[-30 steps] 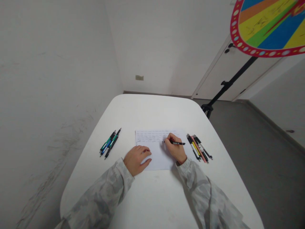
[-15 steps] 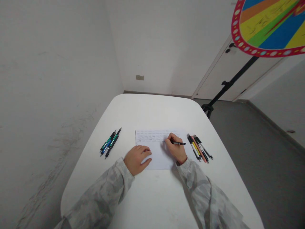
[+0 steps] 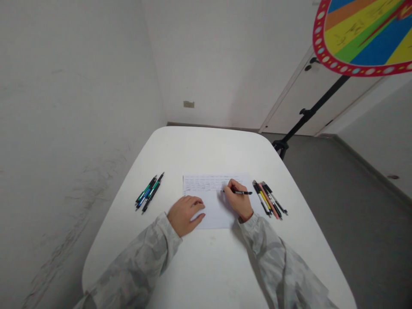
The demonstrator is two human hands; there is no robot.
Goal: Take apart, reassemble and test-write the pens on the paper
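A white sheet of paper [image 3: 214, 216] lies on the table, its upper part covered with rows of handwriting too small to read. My right hand [image 3: 237, 201] rests on the sheet's right side, closed around a black pen [image 3: 243, 192]. The pen's tip meets the paper near the lowest rows of writing, and its back end points right. Across the sheet's lower left edge lies my left hand [image 3: 186, 214], flat with thumb and fingers apart, holding nothing.
Several pens [image 3: 149, 193] with green, blue and black barrels lie left of the paper. Another group of pens [image 3: 269, 201], white, yellow, pink and black, sits to the right on the white table [image 3: 206, 150]. A colourful wheel [image 3: 370, 38] on a black stand [image 3: 322, 101] stands beyond.
My right hand and the pen have shifted very slightly to the right along the paper. My left hand and the sheet have stayed where they were.
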